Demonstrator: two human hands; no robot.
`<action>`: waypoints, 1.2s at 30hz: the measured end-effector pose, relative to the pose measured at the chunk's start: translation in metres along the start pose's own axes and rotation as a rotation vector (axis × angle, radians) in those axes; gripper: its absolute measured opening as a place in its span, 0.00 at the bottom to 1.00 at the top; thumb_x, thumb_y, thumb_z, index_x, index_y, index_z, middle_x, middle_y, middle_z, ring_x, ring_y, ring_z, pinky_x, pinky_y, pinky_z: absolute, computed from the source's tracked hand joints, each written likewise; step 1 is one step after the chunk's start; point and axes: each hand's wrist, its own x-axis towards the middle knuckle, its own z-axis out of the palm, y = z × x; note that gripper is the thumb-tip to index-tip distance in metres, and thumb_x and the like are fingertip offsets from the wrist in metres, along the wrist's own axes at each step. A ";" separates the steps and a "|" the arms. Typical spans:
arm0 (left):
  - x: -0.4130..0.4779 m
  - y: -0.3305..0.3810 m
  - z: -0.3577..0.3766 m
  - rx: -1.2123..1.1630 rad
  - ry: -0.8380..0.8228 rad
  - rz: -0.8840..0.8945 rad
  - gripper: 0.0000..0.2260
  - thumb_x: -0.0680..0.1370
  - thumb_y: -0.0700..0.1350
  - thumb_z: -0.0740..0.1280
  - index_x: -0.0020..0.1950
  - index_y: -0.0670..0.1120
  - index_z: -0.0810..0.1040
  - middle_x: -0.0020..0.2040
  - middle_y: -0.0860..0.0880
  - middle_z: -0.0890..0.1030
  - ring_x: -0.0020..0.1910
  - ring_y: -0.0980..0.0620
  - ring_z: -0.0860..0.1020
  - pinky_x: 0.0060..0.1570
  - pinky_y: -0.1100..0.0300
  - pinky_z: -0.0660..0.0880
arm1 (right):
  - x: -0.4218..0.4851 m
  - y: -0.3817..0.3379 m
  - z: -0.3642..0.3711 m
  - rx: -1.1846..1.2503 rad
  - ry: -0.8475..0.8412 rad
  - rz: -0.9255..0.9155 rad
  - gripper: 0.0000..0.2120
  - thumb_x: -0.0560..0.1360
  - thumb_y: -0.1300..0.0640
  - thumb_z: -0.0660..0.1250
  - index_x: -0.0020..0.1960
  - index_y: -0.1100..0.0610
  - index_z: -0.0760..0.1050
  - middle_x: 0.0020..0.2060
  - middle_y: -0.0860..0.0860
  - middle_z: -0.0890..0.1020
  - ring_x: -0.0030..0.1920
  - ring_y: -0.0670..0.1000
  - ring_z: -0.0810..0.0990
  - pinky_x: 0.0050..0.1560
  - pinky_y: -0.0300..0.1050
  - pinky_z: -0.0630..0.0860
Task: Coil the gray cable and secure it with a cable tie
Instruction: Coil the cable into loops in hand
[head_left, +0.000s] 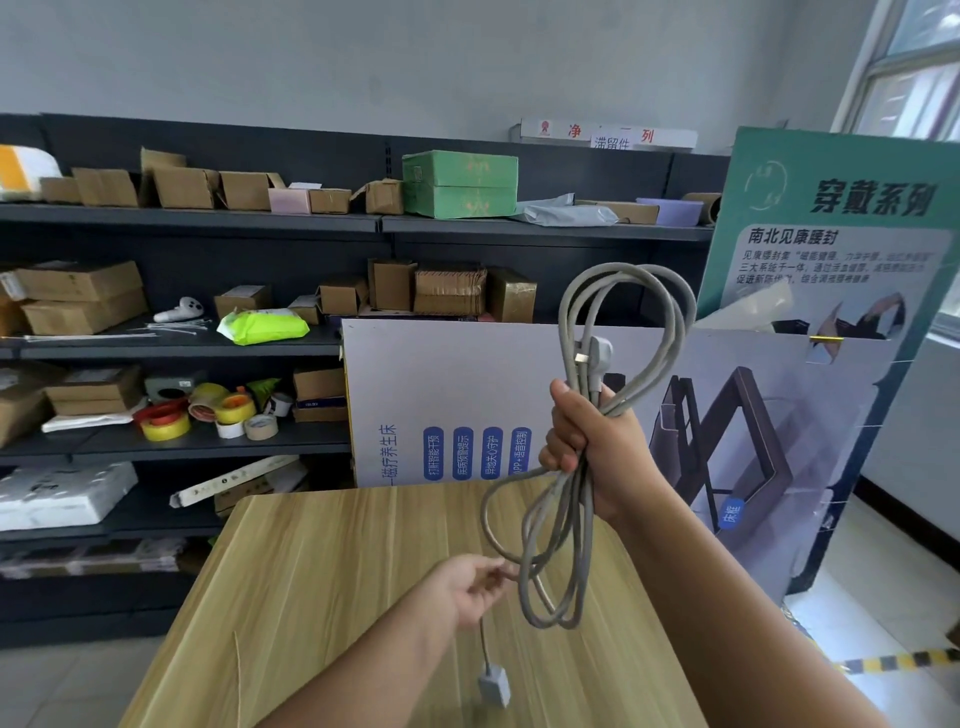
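Note:
My right hand (592, 447) is raised above the wooden table (322, 571) and grips the middle of the gray cable (670, 312), which is gathered in several loops. Loops stand up above the fist and hang down below it. A gray plug (592, 358) sticks up just above my fingers. My left hand (475, 584) is lower, near the hanging loops, and pinches the loose tail of the cable. That tail drops to a small gray connector (493, 686) dangling over the table. A thin pale cable tie (239, 670) lies on the table at the left.
Dark shelves at the left and back hold cardboard boxes, a green box (460, 182), tape rolls (208, 410) and a bundle of white cable ties (176, 327). Printed display boards (831, 249) stand behind and to the right of the table. A window is at the upper right.

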 end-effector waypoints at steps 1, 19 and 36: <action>0.002 0.007 -0.004 -0.073 0.042 0.028 0.05 0.76 0.30 0.65 0.51 0.31 0.77 0.39 0.36 0.80 0.38 0.44 0.80 0.26 0.54 0.82 | -0.002 0.000 -0.003 -0.024 -0.003 0.005 0.15 0.81 0.60 0.63 0.36 0.56 0.66 0.21 0.49 0.64 0.18 0.47 0.65 0.24 0.42 0.70; -0.080 0.068 0.044 0.697 -0.038 1.023 0.12 0.80 0.42 0.65 0.62 0.50 0.78 0.42 0.43 0.80 0.34 0.48 0.84 0.39 0.56 0.82 | -0.010 0.059 -0.038 -0.383 0.269 0.207 0.09 0.77 0.60 0.69 0.39 0.60 0.74 0.28 0.55 0.76 0.22 0.51 0.73 0.24 0.43 0.70; -0.098 0.052 0.056 1.583 0.349 1.524 0.12 0.78 0.53 0.63 0.56 0.51 0.81 0.44 0.48 0.76 0.43 0.47 0.77 0.36 0.57 0.70 | -0.005 0.065 -0.019 -0.077 0.188 0.195 0.06 0.79 0.62 0.66 0.44 0.62 0.76 0.30 0.55 0.80 0.31 0.52 0.81 0.35 0.46 0.79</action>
